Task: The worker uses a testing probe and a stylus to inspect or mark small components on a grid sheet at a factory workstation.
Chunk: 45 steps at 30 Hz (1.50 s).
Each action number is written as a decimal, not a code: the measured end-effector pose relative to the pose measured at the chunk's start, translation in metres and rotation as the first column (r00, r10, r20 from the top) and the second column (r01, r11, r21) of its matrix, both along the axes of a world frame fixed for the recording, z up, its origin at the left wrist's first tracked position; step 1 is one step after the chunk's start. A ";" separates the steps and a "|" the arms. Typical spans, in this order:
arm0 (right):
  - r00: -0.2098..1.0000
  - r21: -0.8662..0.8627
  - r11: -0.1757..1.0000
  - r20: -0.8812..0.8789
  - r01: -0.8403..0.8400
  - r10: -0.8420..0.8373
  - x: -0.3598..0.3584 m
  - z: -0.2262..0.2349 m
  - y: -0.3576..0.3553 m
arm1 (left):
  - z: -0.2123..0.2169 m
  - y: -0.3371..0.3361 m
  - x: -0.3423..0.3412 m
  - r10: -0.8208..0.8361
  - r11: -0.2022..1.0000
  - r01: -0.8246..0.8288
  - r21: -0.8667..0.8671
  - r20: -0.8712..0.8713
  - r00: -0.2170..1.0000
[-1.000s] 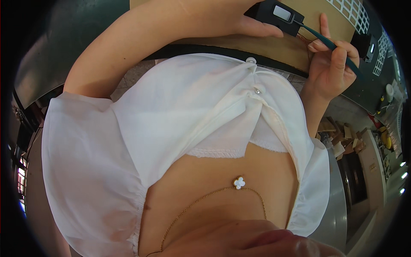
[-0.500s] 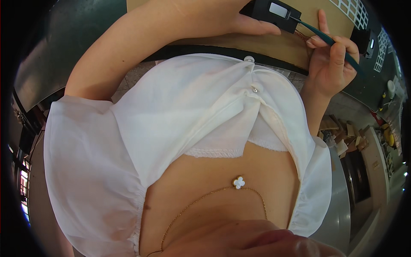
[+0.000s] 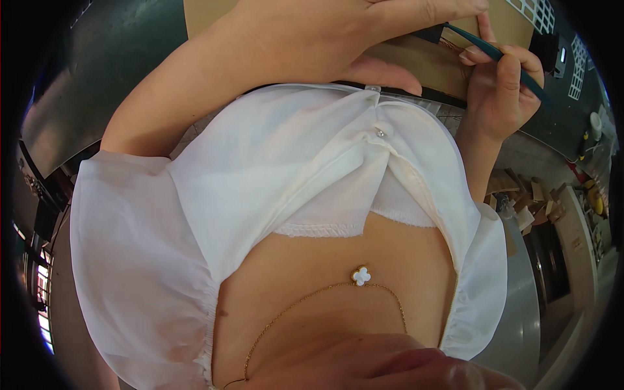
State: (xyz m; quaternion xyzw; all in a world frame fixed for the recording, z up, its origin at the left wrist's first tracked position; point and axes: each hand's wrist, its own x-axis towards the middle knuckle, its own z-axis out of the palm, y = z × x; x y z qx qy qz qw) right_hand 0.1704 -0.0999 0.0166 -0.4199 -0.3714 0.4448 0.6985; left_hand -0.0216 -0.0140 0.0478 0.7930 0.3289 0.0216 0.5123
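- While the left hand reaches across the top of the frame from the left, its fingers are open: the thumb stands well apart from the forefinger, and some of the other fingers are cut off by the upper edge.
- Beneath that hand, at the upper right of centre, a black block lies mostly hidden; whether the palm touches it I cannot tell.
- The right hand, at the upper right of the frame, has its thumb and fingers closed on a dark green pointed tool — one finger points up toward the left fingertips.
- The tool slants up to the left, its tip just beside the visible corner of the block; contact is not clear.
- Reddish wires show near that corner.
- All this is over a brown board on a dark counter.
- Farther right sit a second black block with a small pale window and two white grids, one at the upper edge and one nearer the right rim.
- Cardboard boxes are piled at the right — below the counter's edge.
- A white blouse fills the middle.
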 end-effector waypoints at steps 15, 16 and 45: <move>0.990 0.035 0.995 -0.103 0.096 -0.092 -0.003 -0.006 0.002 | -0.014 -0.001 0.004 -0.101 0.937 0.049 0.346 0.134 0.986; 0.989 0.039 0.993 -0.108 0.108 -0.103 0.000 -0.008 0.001 | -0.015 -0.001 0.006 -0.115 0.928 0.055 0.369 0.143 0.983; 0.342 0.084 0.987 0.939 -0.135 -0.033 -0.031 0.020 0.012 | -0.024 0.014 -0.009 -0.207 0.761 -0.037 0.648 0.295 0.933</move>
